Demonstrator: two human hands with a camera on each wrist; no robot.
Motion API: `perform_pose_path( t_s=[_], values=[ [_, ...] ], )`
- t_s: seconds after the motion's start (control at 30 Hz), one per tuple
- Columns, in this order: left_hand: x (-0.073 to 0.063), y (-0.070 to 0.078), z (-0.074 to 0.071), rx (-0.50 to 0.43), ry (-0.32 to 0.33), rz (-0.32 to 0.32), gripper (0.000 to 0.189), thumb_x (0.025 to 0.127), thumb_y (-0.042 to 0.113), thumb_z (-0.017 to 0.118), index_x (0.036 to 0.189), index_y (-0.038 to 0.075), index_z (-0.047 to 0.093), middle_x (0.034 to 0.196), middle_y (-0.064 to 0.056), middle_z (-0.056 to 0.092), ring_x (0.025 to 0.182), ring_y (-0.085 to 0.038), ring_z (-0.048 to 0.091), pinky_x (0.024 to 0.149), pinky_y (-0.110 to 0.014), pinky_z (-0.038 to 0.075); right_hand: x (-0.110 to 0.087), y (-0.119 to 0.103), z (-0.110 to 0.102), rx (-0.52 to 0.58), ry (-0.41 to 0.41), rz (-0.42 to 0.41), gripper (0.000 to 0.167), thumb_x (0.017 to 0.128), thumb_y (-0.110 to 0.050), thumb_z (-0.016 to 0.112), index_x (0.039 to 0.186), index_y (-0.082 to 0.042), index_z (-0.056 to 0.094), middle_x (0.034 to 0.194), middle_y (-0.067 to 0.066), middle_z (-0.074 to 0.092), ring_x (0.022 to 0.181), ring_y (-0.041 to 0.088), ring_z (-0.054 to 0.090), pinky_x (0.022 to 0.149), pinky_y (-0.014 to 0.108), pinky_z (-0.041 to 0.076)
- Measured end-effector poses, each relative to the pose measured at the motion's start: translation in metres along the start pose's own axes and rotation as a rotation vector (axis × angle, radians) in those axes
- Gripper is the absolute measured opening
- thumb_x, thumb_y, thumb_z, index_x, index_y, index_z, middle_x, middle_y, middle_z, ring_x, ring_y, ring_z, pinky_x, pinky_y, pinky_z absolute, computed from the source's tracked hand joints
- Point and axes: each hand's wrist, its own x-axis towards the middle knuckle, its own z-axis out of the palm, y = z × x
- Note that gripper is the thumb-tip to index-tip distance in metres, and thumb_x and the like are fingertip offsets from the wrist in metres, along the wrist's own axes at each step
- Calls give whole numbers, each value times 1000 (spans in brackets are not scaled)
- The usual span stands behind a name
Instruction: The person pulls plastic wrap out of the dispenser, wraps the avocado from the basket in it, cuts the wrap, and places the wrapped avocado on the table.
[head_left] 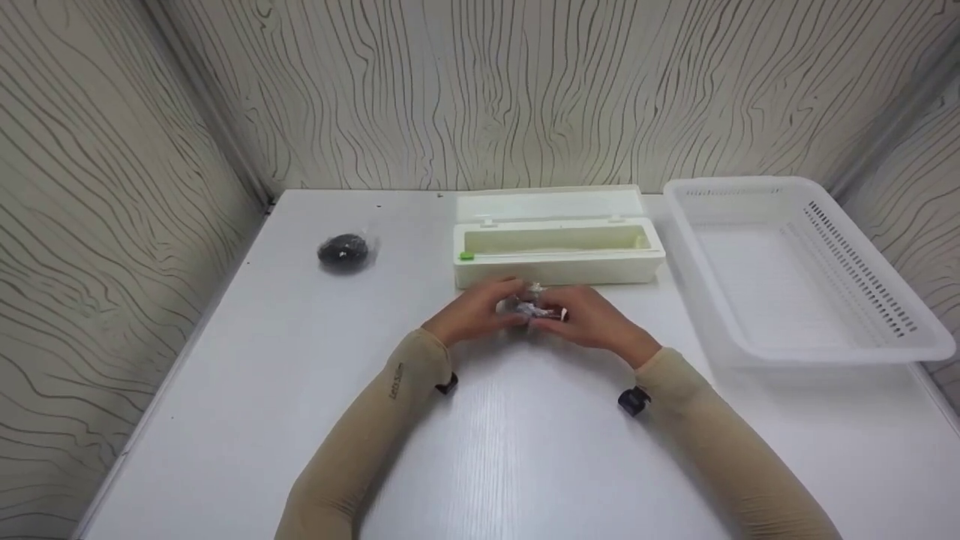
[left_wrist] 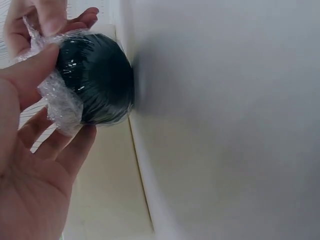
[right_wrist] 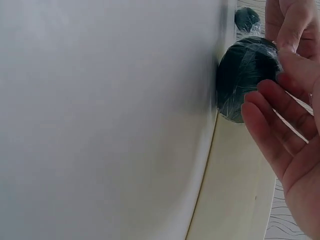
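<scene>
A dark, round object [left_wrist: 100,80] wrapped in clear cling film [left_wrist: 62,105] rests on the table between both hands. My left hand [head_left: 476,311] holds it from the side, thumb on the gathered film and fingertips against its underside in the left wrist view. With thumb and forefinger, my right hand [head_left: 592,319] pinches the bunched film at the top; its other fingers are spread loosely beside the object, as the right wrist view shows. In the head view, the hands hide most of the object. Just behind them stands a white lidded box [head_left: 555,271].
The box's lid [head_left: 551,202] is raised, and a green slider [head_left: 466,256] sits at the left of its front rail. A second film-wrapped dark object [head_left: 343,253] lies at the back left. On the right is a white perforated basket [head_left: 832,352], with patterned walls around the table.
</scene>
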Motion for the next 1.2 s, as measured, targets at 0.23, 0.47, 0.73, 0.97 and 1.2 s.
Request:
perform_pose_path(
  t_s=[0.23,0.47,0.73,0.97,1.2],
  values=[
    [1,-2,-1,-33,-2,-42,34,103,27,65,136,17,66,137,-1,67,129,-18,61,112,-35,49,4,3,2,67,41,106,15,98,-28,74,94,-14,70,95,1,73,88,16,67,71,30,54],
    [5,-1,0,-143,17,-68,26,102,19,67,128,14,71,127,-1,72,125,-16,64,114,-32,48,7,3,-1,223,102,239,42,88,-28,85,116,-8,62,116,11,63,106,29,65,77,37,63],
    [6,-1,1,-204,91,-99,24,100,16,69,124,12,70,127,-3,72,128,-18,64,115,-33,46,8,3,-3,290,87,323,47,88,-27,85,128,-7,71,123,12,72,116,31,68,101,47,58],
    [2,-3,3,-286,195,-121,30,95,15,76,122,10,65,124,-3,67,122,-18,66,107,-30,54,10,0,0,256,108,321,37,87,-28,85,118,-8,79,112,9,79,105,25,73,94,43,61],
    [0,-1,3,-315,236,-178,9,92,11,79,100,7,79,105,-5,78,108,-18,72,101,-27,57,8,0,0,266,97,281,25,96,-24,76,116,-9,80,115,10,78,107,27,73,96,43,61]
  ],
)
